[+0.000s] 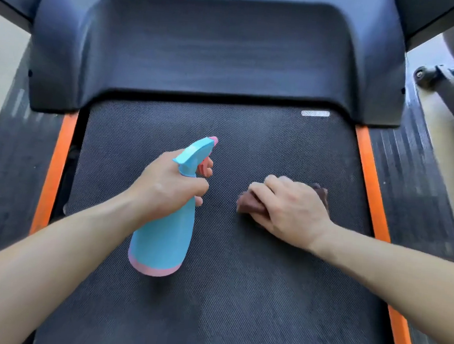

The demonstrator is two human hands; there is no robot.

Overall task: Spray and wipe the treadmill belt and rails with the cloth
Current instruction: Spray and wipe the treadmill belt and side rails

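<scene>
The dark textured treadmill belt (237, 296) fills the middle of the head view. My left hand (166, 188) grips the neck of a light blue spray bottle (162, 237) with a pink base and pink nozzle, held above the belt with the nozzle pointing forward. My right hand (291, 207) presses a dark maroon cloth (247, 205) flat on the belt, right of the bottle; most of the cloth is hidden under the hand. Orange strips edge the belt, with a ribbed left rail (8, 180) and a ribbed right rail (416, 194) outside them.
The dark motor cover (214, 50) spans the front of the treadmill. A black wheeled frame (442, 78) of another machine stands on the pale floor at the upper right. A small white label (315, 113) marks the belt near the cover.
</scene>
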